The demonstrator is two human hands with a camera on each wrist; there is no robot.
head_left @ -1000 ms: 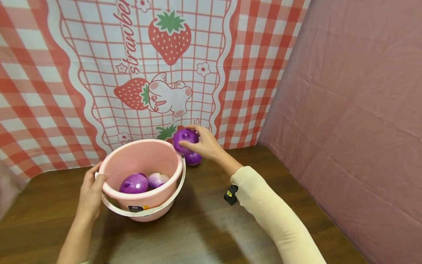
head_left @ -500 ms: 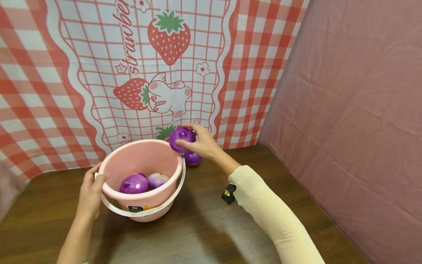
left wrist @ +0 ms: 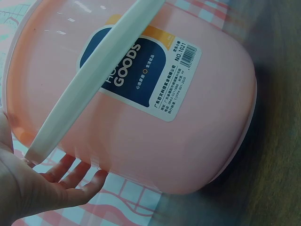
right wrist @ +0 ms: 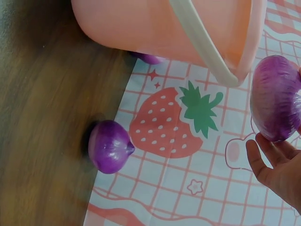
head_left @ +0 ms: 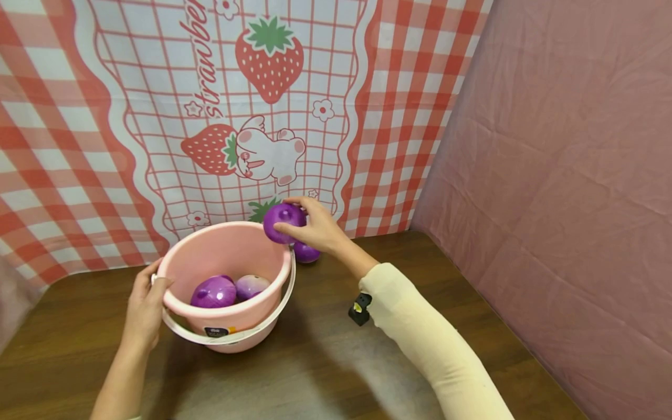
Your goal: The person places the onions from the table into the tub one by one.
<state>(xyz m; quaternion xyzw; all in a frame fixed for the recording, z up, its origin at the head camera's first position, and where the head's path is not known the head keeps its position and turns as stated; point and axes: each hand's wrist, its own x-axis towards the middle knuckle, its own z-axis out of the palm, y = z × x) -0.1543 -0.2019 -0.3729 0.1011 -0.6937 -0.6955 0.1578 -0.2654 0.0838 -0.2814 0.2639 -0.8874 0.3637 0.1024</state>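
Note:
My left hand (head_left: 144, 309) grips the rim of a pink bucket (head_left: 226, 251), thumb over the edge; in the left wrist view its fingers lie against the outer wall. A purple onion (head_left: 282, 223) is held between the thumb and fingers of my right hand (head_left: 317, 228), level with the bucket's far right rim. Inside the bucket lie a purple onion (head_left: 213, 291) and a paler one (head_left: 251, 286). Another onion (right wrist: 110, 146) stands on the table, below the held onion. Part of a further purple thing (right wrist: 149, 58) shows behind the bucket in the right wrist view.
The bucket's white handle (head_left: 280, 309) hangs down on the near side. A red-and-white strawberry cloth (head_left: 268, 116) hangs behind the wooden table (head_left: 336, 373). Pink fabric (head_left: 551, 175) borders the right side. A small black device (head_left: 360, 309) sits on my right sleeve.
My right hand has moved left with the onion, bringing it from beside the bucket to its far right rim. My left hand and the bucket have stayed put.

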